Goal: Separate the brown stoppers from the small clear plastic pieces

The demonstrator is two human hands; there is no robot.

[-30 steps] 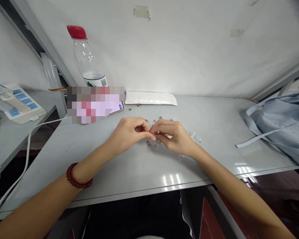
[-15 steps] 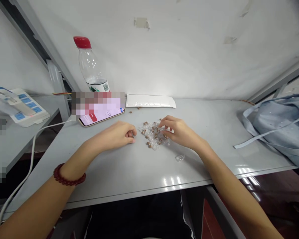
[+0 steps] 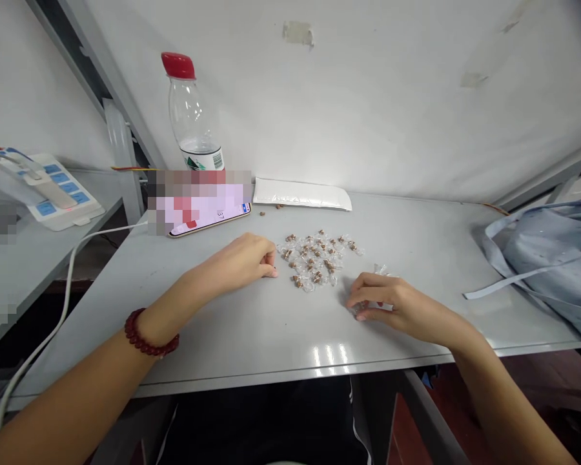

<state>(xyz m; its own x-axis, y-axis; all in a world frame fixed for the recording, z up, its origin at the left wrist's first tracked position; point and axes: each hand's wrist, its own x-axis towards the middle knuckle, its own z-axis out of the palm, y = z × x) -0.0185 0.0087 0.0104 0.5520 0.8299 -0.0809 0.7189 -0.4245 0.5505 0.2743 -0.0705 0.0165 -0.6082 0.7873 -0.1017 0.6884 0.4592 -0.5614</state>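
Touching clear plastic [image 3: 355, 310] right of centre, right hand [image 3: 403, 309] keeps a narrow finger gap, likely suiting something flimsy; firm hold, can't tell. Left hand [image 3: 244, 263] curled beside wrapped brown pieces [image 3: 310, 263], mid-frame; contents hidden.

A desk [image 3: 232, 336] and power strip [image 3: 84, 210] suggest a workspace.

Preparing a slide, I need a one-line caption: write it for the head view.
Left hand beside small brown pieces amid clear plastic, right hand nearby, above a grey table.
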